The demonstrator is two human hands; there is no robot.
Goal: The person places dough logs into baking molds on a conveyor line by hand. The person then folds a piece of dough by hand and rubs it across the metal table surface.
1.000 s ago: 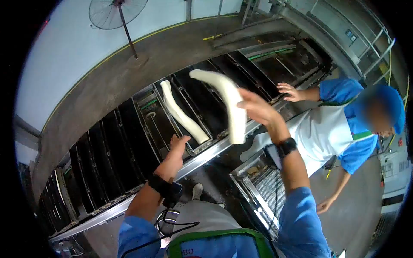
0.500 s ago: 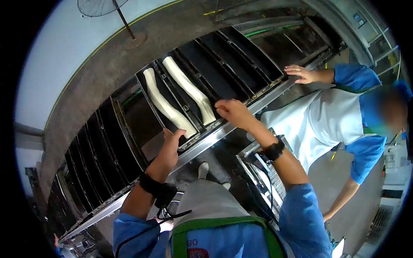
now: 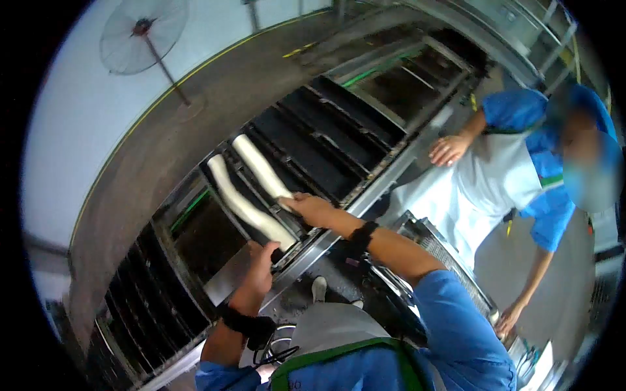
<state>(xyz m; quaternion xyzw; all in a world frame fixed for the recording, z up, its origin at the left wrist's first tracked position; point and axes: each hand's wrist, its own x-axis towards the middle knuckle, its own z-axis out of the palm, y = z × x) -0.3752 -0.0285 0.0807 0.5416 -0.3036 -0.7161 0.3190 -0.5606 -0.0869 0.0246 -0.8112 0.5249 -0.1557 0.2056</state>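
Two long, pale, bent strips of a kind I cannot make out lie side by side in narrow compartments of a black tray [image 3: 332, 140]. My right hand [image 3: 312, 210] is at the near end of the second pale strip [image 3: 259, 166], its fingers curled over that end and covering it. My left hand [image 3: 258, 268] is beside the near end of the first pale strip [image 3: 244, 208], at the tray's front edge. Its thumb and forefinger are apart, with nothing seen between them; the other fingers are partly hidden. Both wrists wear black bands.
More black trays [image 3: 147, 293] continue to the lower left along a metal rail [image 3: 313, 255]. To my right stands a co-worker in a white apron [image 3: 460, 186], one hand [image 3: 448, 150] near the rail. A perforated metal stand [image 3: 456, 260] is between us. A fan [image 3: 143, 27] stands by the wall.
The view has shifted, so the trays sit lower. My right hand has moved left onto the second strip's near end. My left hand stays by the first strip.
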